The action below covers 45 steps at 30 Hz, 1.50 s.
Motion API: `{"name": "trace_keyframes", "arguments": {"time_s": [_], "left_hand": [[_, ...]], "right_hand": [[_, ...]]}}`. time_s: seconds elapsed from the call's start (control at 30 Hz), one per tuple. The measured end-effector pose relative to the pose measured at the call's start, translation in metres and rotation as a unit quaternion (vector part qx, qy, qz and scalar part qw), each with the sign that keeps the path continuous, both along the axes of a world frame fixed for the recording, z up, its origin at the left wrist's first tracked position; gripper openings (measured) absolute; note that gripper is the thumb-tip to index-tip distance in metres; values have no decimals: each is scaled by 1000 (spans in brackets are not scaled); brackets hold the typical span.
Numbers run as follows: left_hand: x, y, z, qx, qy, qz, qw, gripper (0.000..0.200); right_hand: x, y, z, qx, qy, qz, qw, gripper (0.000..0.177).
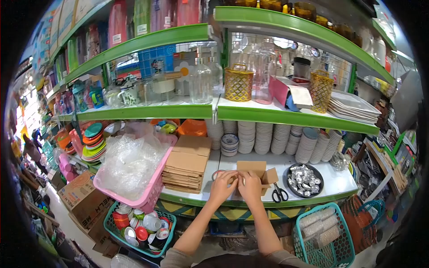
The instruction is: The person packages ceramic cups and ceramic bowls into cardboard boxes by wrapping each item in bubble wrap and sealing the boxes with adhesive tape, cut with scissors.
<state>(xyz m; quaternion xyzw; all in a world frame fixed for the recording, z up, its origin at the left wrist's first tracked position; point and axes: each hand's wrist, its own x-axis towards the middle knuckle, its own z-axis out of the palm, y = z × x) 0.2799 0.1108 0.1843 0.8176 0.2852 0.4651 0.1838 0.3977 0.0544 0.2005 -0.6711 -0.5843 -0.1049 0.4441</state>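
2 hands work at the front of the white shelf [330, 181]. Left hand [222, 185] and right hand [251, 186] touch side by side, fingers curled, pinching the near flap of a small cardboard box [258, 169]. Scissors [280, 194] lie just right; flattened cartons [187, 165] are stacked left.

At lower centre, the left hand [222, 186] and right hand [251, 187] rest on a small cardboard box [253, 166]. Scissors [280, 194] lie just right.
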Motion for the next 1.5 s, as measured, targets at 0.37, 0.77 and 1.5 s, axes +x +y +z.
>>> {"name": "trace_keyframes", "arguments": {"time_s": [0.37, 0.77, 1.5], "left_hand": [[-117, -37, -30, 21, -28, 182, 983, 39], [-235, -82, -144, -114, 5, 356, 927, 36], [-303, -119, -329, -402, -63, 480, 777, 63]], "right_hand": [[-116, 22, -37, 11, 163, 306, 938, 26], [-235, 54, -179, -299, 260, 468, 790, 31], [-318, 60, -323, -411, -182, 401, 798, 48]]}}
